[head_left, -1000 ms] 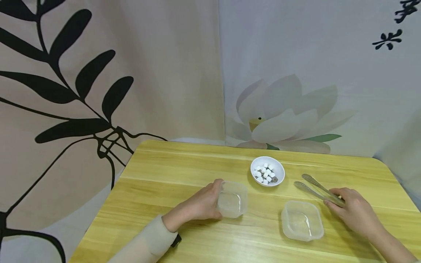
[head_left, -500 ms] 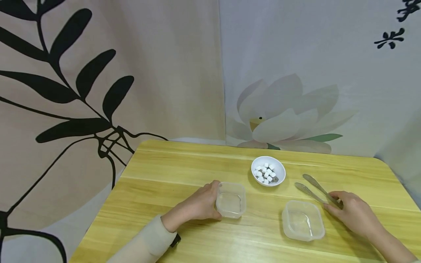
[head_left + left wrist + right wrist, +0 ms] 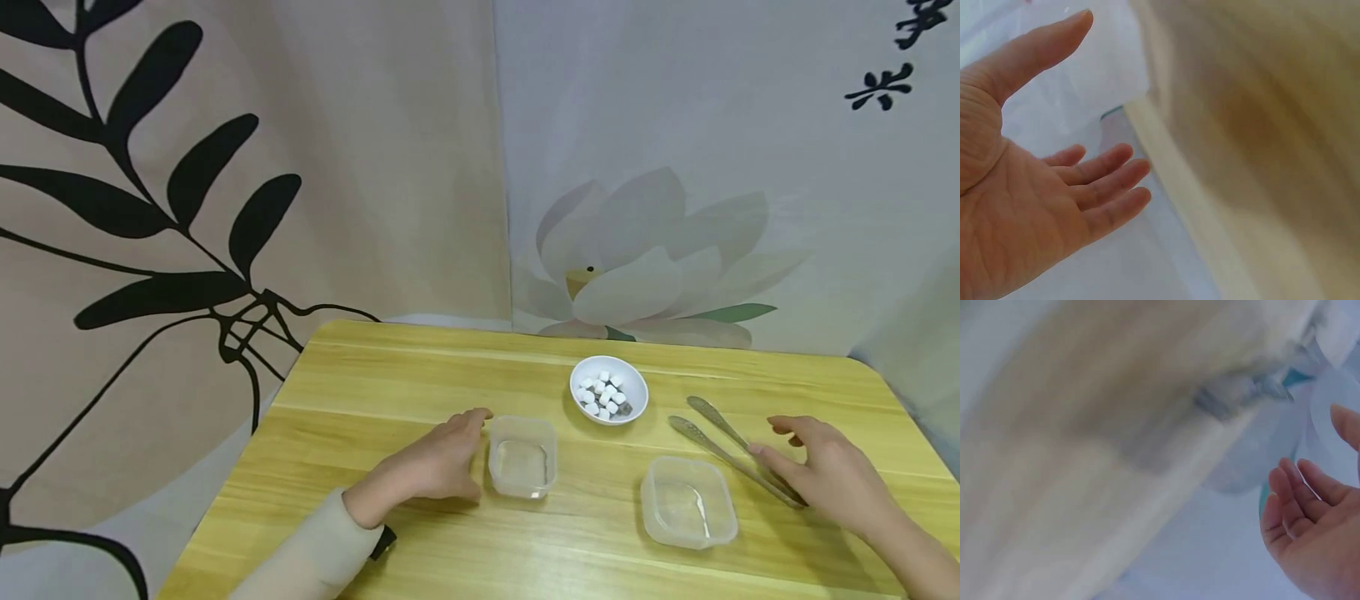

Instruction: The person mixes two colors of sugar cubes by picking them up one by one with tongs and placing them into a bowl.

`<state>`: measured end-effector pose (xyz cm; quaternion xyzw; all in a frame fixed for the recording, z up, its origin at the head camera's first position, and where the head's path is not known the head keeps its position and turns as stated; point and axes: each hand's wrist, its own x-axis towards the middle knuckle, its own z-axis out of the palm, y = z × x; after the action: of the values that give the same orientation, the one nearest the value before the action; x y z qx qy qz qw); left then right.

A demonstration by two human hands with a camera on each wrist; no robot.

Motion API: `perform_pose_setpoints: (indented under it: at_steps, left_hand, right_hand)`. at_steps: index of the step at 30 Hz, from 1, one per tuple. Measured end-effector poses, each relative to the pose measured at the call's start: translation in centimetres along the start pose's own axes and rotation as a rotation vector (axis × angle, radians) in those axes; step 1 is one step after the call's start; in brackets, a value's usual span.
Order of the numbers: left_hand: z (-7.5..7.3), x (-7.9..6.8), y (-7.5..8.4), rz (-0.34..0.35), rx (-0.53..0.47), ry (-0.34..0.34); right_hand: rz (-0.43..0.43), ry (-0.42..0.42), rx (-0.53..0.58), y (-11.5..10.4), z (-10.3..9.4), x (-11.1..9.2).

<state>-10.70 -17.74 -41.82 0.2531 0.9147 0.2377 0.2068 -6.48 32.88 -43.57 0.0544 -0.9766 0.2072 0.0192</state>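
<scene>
My left hand (image 3: 441, 460) is just left of a translucent square plastic container (image 3: 522, 487), with a small gap between them. Its fingers are spread and hold nothing, as the left wrist view of the hand (image 3: 1041, 194) also shows. Over the handle end of a pair of metal tongs (image 3: 723, 454) hovers my right hand (image 3: 840, 475). The tongs lie slanted on the table, their two arms spread toward the bowl. In the right wrist view the right hand (image 3: 1319, 531) has loosely bent fingers and nothing in its palm.
A white bowl (image 3: 637, 386) with several small white cubes (image 3: 606, 395) and a few grey pieces stands at the back. A second translucent container (image 3: 663, 500) sits between the tongs and the table's (image 3: 420, 367) front. A printed curtain (image 3: 420, 167) hangs behind.
My left hand has let go of the left container and drawn back leftward. The right hand has released the tongs, lifting away to the right; they now rest on the table.
</scene>
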Motion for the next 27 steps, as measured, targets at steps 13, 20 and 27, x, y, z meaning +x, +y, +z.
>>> perform_pose_setpoints:
  at_steps: [13,20,27]
  left_hand:
    - [-3.4,-1.2,-2.1,0.098,0.065,0.207]
    - [-3.3,0.3,-3.4,0.104,0.145,0.452]
    - [-3.4,1.5,-4.7,-0.055,0.249,0.485]
  right_hand:
    - [0.009,0.229,-0.005,-0.1,-1.4,-0.4]
    - [-0.029,0.295,-0.008,0.8,-0.7,0.0]
    - [-0.068,0.266,-0.076,2.1,-0.2,1.0]
